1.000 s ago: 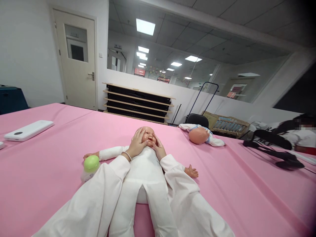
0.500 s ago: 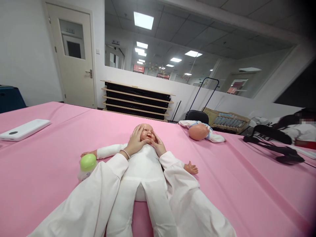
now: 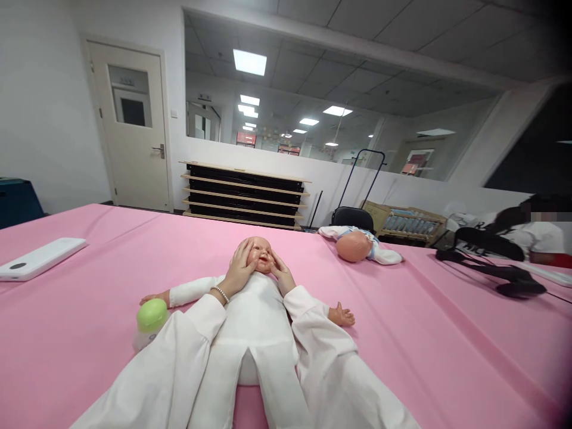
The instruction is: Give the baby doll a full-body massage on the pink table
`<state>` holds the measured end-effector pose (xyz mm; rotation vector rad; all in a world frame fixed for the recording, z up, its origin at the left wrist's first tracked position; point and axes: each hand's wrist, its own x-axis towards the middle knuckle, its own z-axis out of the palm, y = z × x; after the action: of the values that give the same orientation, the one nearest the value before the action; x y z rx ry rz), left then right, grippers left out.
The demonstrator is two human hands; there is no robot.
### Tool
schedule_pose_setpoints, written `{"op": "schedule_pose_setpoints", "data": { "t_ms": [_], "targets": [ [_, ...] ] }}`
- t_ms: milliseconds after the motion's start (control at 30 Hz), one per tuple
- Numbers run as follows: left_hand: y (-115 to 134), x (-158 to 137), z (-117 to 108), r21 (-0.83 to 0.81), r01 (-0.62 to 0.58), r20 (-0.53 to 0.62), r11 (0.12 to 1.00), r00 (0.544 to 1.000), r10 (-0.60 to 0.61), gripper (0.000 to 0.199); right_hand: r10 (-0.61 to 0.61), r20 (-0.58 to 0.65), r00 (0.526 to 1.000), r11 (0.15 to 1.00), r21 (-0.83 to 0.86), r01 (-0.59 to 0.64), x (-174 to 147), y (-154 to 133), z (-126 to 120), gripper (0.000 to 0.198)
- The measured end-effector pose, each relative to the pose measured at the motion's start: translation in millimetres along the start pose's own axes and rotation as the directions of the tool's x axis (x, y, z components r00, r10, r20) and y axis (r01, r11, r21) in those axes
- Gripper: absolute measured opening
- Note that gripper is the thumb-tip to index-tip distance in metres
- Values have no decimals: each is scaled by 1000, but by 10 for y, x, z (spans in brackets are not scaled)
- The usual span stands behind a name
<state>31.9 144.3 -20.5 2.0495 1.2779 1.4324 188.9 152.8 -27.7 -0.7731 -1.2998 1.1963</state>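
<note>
A baby doll [image 3: 252,310] with a white cloth body lies on its back, its head at the far end and its legs toward me. My left hand [image 3: 240,267] cups the left side of its head, fingers laid along the temple and thumb on the cheek. On the other side my right hand [image 3: 281,273] holds the cheek, with fingers against the side of the head. The doll's mouth and nose show between my thumbs. Close to my left forearm is a baby bottle [image 3: 152,316] with a green cap, partly hidden by the sleeve.
A pink-covered table [image 3: 402,345] carries everything. At left lies a white power bank-like device [image 3: 42,258]; at the far edge, a second doll [image 3: 355,245] in pale clothes. Black straps [image 3: 491,268] lie at right. A person [image 3: 543,235] is beyond them. Stacked boards [image 3: 243,193] stand behind.
My thumbs have moved apart from beside the doll's chin onto its cheeks. Both hands stay on the head. The whole view has shifted, so the table sits lower in it.
</note>
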Motion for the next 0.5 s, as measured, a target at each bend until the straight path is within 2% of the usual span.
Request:
{"op": "schedule_pose_setpoints", "data": {
  "t_ms": [100, 200, 267, 433, 500],
  "targets": [
    [13, -3, 3, -6, 14, -5, 1000, 1000, -14, 53, -3, -15, 1000, 1000, 4, 3, -4, 7, -7, 72],
    [60, -24, 5, 45, 13, -27, 999, 1000, -12, 72, -27, -10, 1000, 998, -62, 26, -5, 38, -6, 84],
    [69, -29, 7, 56, 8, -34, 998, 999, -6, 75, -23, -9, 1000, 997, -68, 23, 1, 62, -11, 89],
    [24, -7, 4, -12, -4, -21, 1000, 1000, 3, 51, -11, 5, 1000, 1000, -13, 11, 16, 82, -34, 81],
    [30, -10, -3, -15, -4, -20, 1000, 1000, 4, 53, -16, -17, 1000, 1000, -15, 16, 12, 75, -32, 77]
  ]
}}
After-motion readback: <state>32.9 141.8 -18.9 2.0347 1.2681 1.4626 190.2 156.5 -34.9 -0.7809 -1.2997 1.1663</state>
